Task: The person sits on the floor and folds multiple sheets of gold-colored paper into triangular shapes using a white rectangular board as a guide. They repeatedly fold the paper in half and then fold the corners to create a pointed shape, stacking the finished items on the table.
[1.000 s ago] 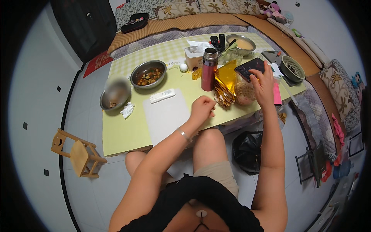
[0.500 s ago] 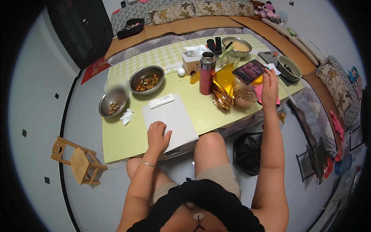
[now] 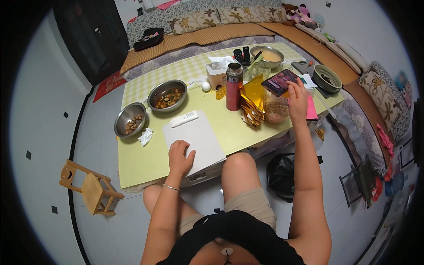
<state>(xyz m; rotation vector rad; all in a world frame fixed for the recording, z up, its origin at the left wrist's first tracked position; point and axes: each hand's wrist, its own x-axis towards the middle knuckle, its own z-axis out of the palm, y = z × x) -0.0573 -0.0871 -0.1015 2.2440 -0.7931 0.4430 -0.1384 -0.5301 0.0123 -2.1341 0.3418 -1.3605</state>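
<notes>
My left hand (image 3: 180, 158) lies flat with its fingers loosely apart on a stack of white paper (image 3: 204, 142). A white pouch-like oblong item (image 3: 184, 118) rests at the paper's far end. My right hand (image 3: 297, 100) is raised at the right side of a smartphone (image 3: 278, 84), whose screen is lit. Its fingers reach over the screen's right part and do not wrap around the phone. The phone leans above a clear container (image 3: 276, 114) with pinkish contents. Gold foil packaging (image 3: 253, 101) and a pink thermos (image 3: 234, 88) stand just left of it.
Steel bowls hold cooked food (image 3: 168, 95) and brown nuggets (image 3: 130, 120). A crumpled tissue (image 3: 145, 137), an egg (image 3: 206, 86), a tissue box (image 3: 216, 74), a bowl of pale liquid (image 3: 267, 57) and a green basket (image 3: 327, 77) share the table. A black bag (image 3: 281, 176) sits below.
My right hand has moved left and its fingers now overlap the phone's screen; before, they stood upright at its right edge. My left hand stays on the paper.
</notes>
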